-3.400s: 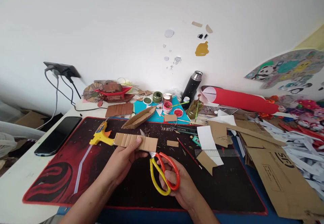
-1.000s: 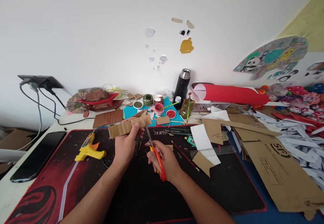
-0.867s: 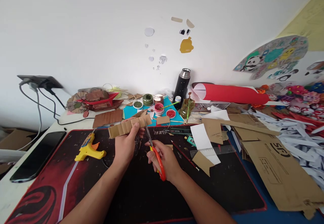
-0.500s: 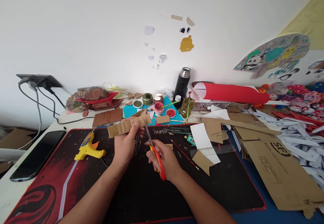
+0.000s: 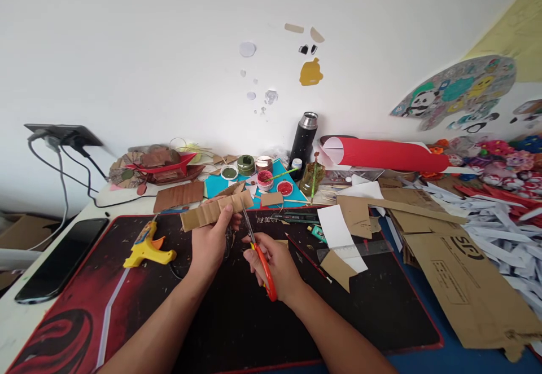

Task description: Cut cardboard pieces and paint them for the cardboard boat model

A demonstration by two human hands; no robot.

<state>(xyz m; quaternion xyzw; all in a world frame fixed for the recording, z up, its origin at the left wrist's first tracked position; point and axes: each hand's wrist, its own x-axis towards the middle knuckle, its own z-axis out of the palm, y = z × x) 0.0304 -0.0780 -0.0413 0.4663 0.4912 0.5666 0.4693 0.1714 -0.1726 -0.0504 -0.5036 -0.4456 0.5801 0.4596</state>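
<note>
I am holding the corrugated cardboard strip (image 5: 215, 210) up off the mat in my left hand (image 5: 210, 242), thumb pressed on its face and fingers curled behind, so the grip is closed firmly on it near its right end. My right hand (image 5: 275, 264) is wrapped through the handles of the scissors (image 5: 256, 250), fingers closed on them, with the blades pointing toward twelve o'clock and meeting the strip's lower edge near its right end; I cannot tell how far the blades are parted. To cut well here, I judge that I should be keeping the strip taut and level, feeding it into the throat of the blades rather than snipping with the tips, and following one flute line so the edge comes out straight. Below, the black and red desk mat (image 5: 105, 300) is carrying a yellow glue gun (image 5: 146, 247) at nine o'clock from my hands, a phone (image 5: 59, 261) farther out the same way, paint pots (image 5: 258, 171) and a black flask (image 5: 304, 144) at twelve, and cardboard sheets (image 5: 457, 272) and a clear ruler (image 5: 359, 250) at three. A white wall (image 5: 169, 52) with stickers is rising behind the desk.
</note>
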